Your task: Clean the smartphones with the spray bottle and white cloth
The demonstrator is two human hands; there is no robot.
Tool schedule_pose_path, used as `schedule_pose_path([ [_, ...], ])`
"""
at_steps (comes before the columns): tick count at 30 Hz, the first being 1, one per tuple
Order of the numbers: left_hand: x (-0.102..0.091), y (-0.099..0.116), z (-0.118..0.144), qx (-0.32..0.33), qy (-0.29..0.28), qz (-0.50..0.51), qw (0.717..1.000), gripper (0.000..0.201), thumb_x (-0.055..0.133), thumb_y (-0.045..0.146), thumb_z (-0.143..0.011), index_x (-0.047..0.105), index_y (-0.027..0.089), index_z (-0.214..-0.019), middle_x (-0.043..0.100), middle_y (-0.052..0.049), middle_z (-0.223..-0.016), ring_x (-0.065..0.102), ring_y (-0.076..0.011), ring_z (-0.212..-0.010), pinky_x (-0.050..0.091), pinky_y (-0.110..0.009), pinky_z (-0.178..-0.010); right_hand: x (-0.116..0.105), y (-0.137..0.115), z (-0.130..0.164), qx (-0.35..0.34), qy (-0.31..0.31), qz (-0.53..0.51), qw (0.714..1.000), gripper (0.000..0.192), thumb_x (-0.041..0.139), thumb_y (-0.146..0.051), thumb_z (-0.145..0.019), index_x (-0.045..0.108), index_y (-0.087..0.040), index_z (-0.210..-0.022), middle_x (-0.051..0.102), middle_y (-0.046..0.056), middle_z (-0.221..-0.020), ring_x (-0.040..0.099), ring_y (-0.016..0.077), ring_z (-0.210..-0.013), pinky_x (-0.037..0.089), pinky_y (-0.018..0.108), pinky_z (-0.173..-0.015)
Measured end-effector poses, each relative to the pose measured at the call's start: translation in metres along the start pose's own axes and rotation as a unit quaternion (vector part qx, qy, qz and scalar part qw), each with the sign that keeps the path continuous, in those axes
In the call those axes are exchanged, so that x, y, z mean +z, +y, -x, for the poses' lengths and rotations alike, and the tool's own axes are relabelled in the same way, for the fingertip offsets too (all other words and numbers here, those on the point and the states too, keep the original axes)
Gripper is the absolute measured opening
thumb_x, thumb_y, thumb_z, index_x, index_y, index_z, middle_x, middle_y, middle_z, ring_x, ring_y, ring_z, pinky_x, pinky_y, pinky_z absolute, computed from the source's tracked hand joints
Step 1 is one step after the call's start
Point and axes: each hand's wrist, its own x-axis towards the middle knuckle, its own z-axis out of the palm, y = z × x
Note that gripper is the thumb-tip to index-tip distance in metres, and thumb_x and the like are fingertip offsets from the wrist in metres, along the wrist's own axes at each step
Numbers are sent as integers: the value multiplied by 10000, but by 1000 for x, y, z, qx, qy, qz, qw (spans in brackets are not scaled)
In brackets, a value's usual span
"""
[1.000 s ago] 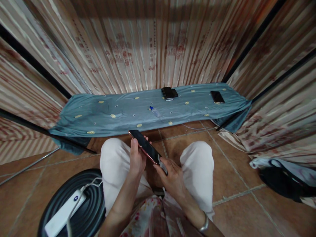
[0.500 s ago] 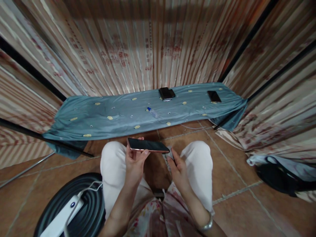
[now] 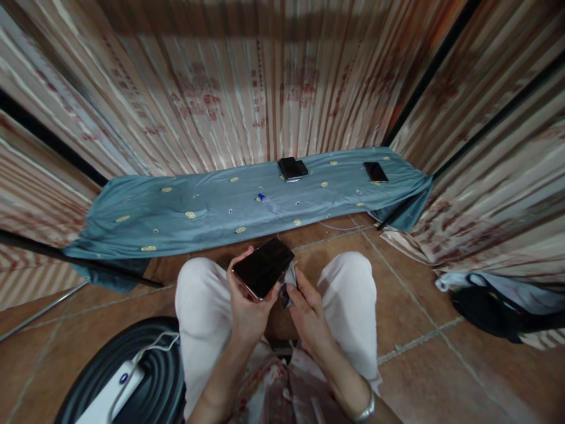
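Observation:
My left hand (image 3: pixel 248 303) grips a smartphone (image 3: pixel 263 268) with a dark screen and a pinkish metal edge, tilted so the screen faces up toward me. Pinched in my right hand (image 3: pixel 308 303) is a crumpled grey cloth (image 3: pixel 289 285), held close to the phone's right edge. Whether the cloth touches the phone I cannot tell. Both hands are between my knees, in front of the low bench (image 3: pixel 212 197) draped in blue-green fabric. On the bench lie a small clear bottle with a blue cap (image 3: pixel 270 203), a stack of dark phones (image 3: pixel 291 169) and another dark phone (image 3: pixel 375 172).
A white power strip (image 3: pixel 112 391) with a cable rests on a round black ribbed object (image 3: pixel 163 377) at lower left. A black and pale item (image 3: pixel 489 309) lies on the tiled floor at right. Striped curtains (image 3: pixel 238 76) and black poles (image 3: pixel 435 70) surround the bench.
The phone has turned from nearly edge-on to a slant, its screen now facing me more. My right hand and the cloth have shifted slightly left and lower.

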Motion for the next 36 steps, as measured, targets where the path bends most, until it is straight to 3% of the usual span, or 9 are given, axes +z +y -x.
schedule_pose_path([
  [6, -4, -2, -2, -42, 8, 0, 999, 652, 802, 171, -642, 451, 232, -1188, 531, -108, -1341, 531, -228, -1250, 419, -369, -1063, 10, -14, 20, -30, -55, 81, 995, 567, 590, -467, -892, 477, -269, -1412, 427, 11, -1506, 339, 240, -1424, 197, 446, -1206],
  [11, -3, 1, -5, -87, 37, 25, 995, 643, 821, 145, -599, 485, 234, -1139, 543, -95, -1354, 522, -230, -1268, 421, -347, -1063, 14, -27, 34, -55, -108, 155, 980, 526, 487, -411, -958, 401, -264, -1456, 402, 6, -1520, 346, 206, -1421, 262, 391, -1189],
  [14, -8, -1, -10, -145, 62, 75, 985, 657, 841, 145, -563, 530, 234, -1135, 604, -74, -1302, 567, -233, -1219, 442, -355, -1044, 10, -31, 39, -65, -149, 169, 972, 474, 468, -395, -968, 456, -277, -1427, 449, 11, -1492, 397, 206, -1393, 294, 385, -1176],
  [19, -29, -6, -28, -274, 66, 252, 926, 471, 815, 264, -620, 650, 183, -1054, 722, -81, -1110, 596, -284, -1189, 491, -436, -989, -5, -21, 37, -1, -135, 164, 977, 411, 576, -503, -885, 679, -273, -1210, 671, 54, -1262, 582, 267, -1215, 416, 431, -1079],
  [23, -37, -2, -37, -342, 24, 308, 887, 352, 723, 379, -746, 706, 136, -1000, 730, -138, -1106, 581, -312, -1212, 496, -455, -989, -14, -15, 25, 45, -164, 122, 978, 453, 623, -550, -834, 706, -240, -1155, 719, 72, -1141, 630, 274, -1106, 462, 413, -1000],
  [27, -27, 6, -34, -384, 6, 379, 842, 401, 507, 423, -915, 661, 144, -1159, 729, -134, -1122, 619, -272, -1170, 466, -457, -1027, -16, -11, 15, 45, -136, 81, 986, 361, 664, -540, -803, 756, -226, -954, 737, 36, -898, 655, 208, -888, 509, 297, -822],
  [31, -18, 10, -27, -450, -2, 404, 797, 509, 361, 447, -973, 541, 128, -1327, 733, -136, -1103, 667, -269, -1088, 481, -487, -1003, -18, 3, 14, 87, -108, 18, 990, 373, 706, -567, -744, 746, -202, -810, 672, -3, -698, 574, 133, -634, 466, 225, -603],
  [36, -17, 4, -16, -452, -48, 424, 783, 583, 365, 508, -951, 517, 126, -1365, 721, -153, -1130, 679, -296, -1052, 498, -483, -970, -24, 12, 8, 111, -56, 2, 992, 342, 730, -531, -737, 739, -204, -838, 664, -6, -692, 581, 146, -648, 465, 241, -595],
])
